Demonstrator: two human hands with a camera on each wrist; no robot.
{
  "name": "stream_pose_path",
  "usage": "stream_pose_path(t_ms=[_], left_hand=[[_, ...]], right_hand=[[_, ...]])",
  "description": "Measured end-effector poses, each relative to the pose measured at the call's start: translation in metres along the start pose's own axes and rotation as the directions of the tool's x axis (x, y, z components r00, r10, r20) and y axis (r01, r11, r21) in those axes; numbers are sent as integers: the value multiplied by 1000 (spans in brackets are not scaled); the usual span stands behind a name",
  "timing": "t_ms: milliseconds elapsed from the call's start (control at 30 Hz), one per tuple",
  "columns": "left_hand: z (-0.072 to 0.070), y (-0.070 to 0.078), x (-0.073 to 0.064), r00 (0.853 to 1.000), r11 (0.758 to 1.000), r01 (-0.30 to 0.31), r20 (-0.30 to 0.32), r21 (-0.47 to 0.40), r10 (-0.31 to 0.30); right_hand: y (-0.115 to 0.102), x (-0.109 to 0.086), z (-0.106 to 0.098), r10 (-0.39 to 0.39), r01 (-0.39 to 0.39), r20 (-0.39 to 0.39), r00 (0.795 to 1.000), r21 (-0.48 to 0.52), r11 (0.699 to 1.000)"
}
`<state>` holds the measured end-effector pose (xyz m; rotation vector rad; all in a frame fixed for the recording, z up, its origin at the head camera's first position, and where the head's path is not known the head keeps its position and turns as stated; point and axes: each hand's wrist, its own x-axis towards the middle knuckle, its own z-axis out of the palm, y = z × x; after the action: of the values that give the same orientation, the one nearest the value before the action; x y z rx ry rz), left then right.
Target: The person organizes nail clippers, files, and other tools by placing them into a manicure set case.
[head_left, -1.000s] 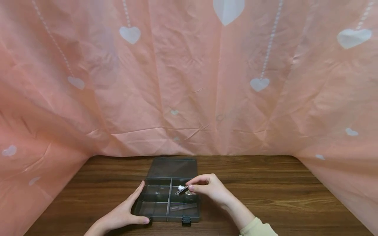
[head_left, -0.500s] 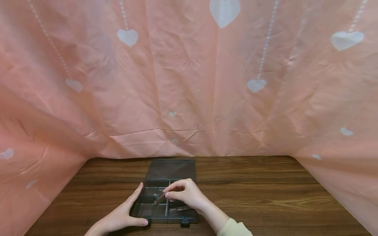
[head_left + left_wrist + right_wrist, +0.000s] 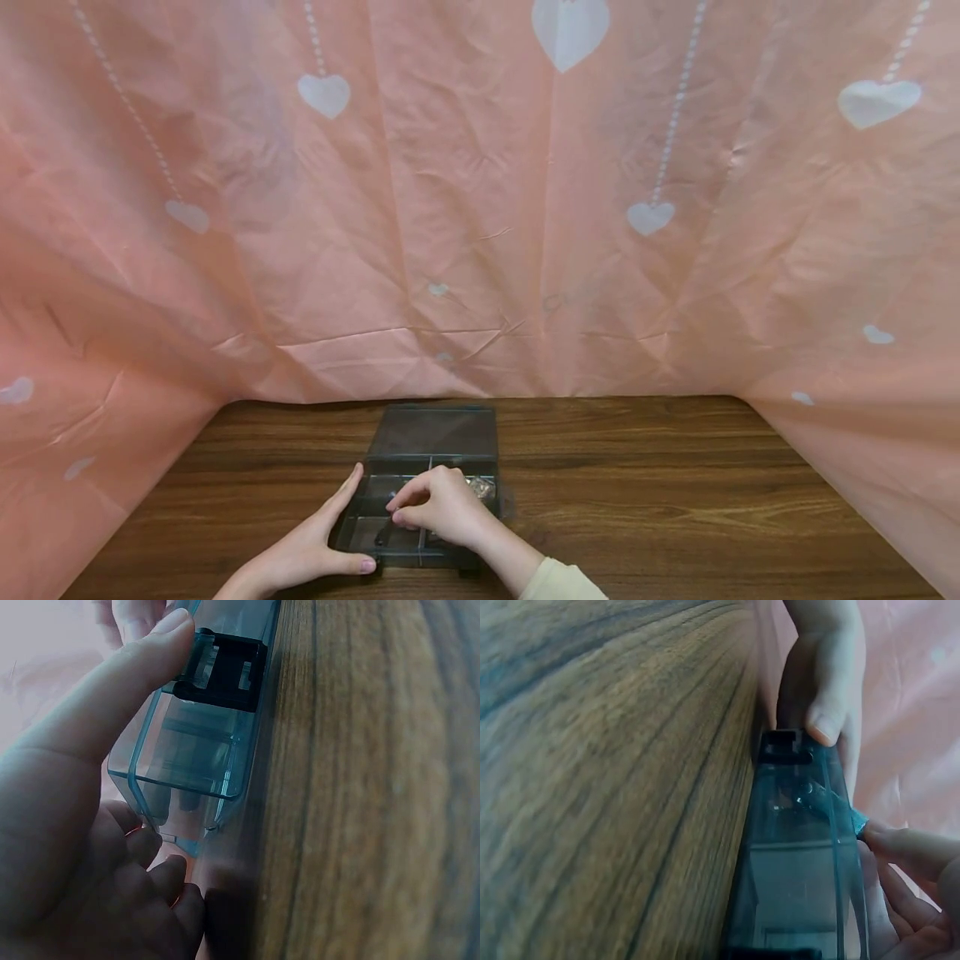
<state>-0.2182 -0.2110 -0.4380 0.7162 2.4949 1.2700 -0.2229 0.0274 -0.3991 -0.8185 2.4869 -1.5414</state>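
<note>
A dark translucent divided box (image 3: 442,560) stands on the table with its lid (image 3: 438,432) folded back. My left hand (image 3: 311,533) holds its left front corner, the thumb by the front latch (image 3: 232,671) and the fingers along the left side. Over the front left compartment, my right hand (image 3: 446,508) pinches a small metal tool, seemingly a nail clipper (image 3: 829,804), between thumb and fingertips. The clipper points down into the compartment, dim through the box wall in the right wrist view. In the back right compartment lies a shiny crinkled piece (image 3: 482,487).
The brown wood-grain table (image 3: 637,492) carries the box near its front. Behind and at both sides hangs a pink cloth (image 3: 480,250) with white hearts. The right forearm, in a pale sleeve (image 3: 561,582), comes in from the front right.
My right hand has moved left and toward the front, carrying the clipper from the right compartments to the front left one and lowering it. The left hand keeps its place on the box.
</note>
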Motion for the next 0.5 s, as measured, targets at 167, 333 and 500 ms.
stream_pose_path(t_ms=[167,333,500], left_hand=[[1,0,0,1000,1000,0,0,-13,0],[1,0,-1,1000,1000,0,3,-21,0],[1,-1,-1,1000,1000,-7,-9,9,7]], right_hand=[[-3,2,6,-11,11,-1,1000,-53,999],[-6,6,10,-23,23,5,1000,-153,988],[-8,6,13,-96,102,34,995,-330,939]])
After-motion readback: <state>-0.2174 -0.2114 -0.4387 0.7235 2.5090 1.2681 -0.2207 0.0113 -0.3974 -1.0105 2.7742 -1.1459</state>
